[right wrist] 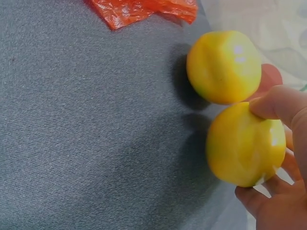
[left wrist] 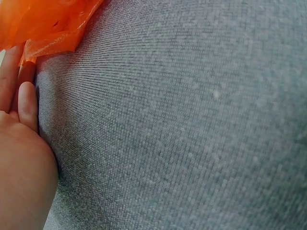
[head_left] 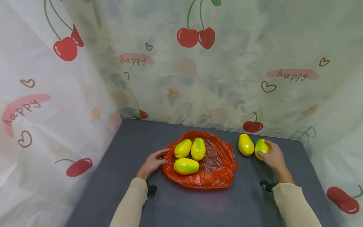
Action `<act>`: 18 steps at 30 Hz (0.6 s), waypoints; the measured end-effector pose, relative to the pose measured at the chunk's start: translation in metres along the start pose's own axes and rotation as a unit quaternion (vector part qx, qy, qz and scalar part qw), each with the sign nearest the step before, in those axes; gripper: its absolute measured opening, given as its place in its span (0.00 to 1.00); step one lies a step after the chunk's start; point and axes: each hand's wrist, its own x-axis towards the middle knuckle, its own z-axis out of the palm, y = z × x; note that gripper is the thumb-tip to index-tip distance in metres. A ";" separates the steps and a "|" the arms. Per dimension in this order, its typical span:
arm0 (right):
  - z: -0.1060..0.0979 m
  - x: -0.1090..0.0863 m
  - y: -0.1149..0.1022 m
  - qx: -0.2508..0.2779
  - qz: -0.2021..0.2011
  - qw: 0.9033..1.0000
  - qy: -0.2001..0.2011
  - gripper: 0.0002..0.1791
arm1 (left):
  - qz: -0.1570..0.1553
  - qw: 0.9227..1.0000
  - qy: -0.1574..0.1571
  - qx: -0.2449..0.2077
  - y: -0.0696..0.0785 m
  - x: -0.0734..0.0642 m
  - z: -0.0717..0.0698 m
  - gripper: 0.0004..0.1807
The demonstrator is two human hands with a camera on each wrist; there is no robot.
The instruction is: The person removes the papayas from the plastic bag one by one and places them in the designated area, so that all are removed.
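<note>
A red plastic bag [head_left: 218, 179] lies spread with its mouth upward on the table. Inside it, toward its left, are three shiny yellow-green mangoes [head_left: 186, 166]. At the bag's left edge, my left hand [head_left: 152, 163] touches the film with fairly straight fingers; the left wrist view shows the orange-red film [left wrist: 53, 28] over the fingertips. To the right, my right hand [head_left: 273, 156] grips a mango [right wrist: 242, 146] between thumb and fingers; whether it touches the table I cannot tell. Another mango [head_left: 245, 145] stands just left of it.
The dark grey table [head_left: 198, 208] ends at the back against a hanging cloth [head_left: 227, 94] printed with cherries and the word happy. More of this cloth hangs on both sides. A black wrist device [head_left: 266, 186] sits by the right cuff.
</note>
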 end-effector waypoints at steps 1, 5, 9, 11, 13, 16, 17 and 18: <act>0.000 0.000 0.001 0.000 0.001 1.000 -0.003 0.41 | -0.001 1.000 0.001 -0.001 0.000 0.000 0.000 0.29; 0.003 -0.001 0.004 -0.004 0.006 1.000 -0.013 0.41 | 0.002 1.000 0.001 0.001 0.001 0.000 0.001 0.29; 0.005 -0.001 0.007 -0.001 0.007 1.000 -0.016 0.42 | 0.005 1.000 0.004 -0.005 0.000 0.000 0.002 0.29; 0.005 -0.001 0.008 0.001 0.005 1.000 -0.018 0.42 | 0.006 1.000 0.004 -0.005 0.000 0.001 0.001 0.29; 0.004 0.000 0.008 0.003 0.000 1.000 -0.026 0.43 | 0.008 1.000 0.003 -0.004 0.000 0.001 0.001 0.29; 0.004 0.001 0.009 0.002 -0.008 0.999 -0.037 0.44 | 0.006 1.000 0.000 -0.001 0.000 0.000 0.000 0.29; 0.005 0.002 0.009 0.001 -0.010 0.999 -0.040 0.44 | 0.005 1.000 -0.001 -0.001 -0.001 0.000 0.000 0.29; 0.005 0.003 0.009 0.001 -0.012 0.999 -0.044 0.45 | 0.005 1.000 -0.001 -0.001 -0.001 0.000 -0.001 0.29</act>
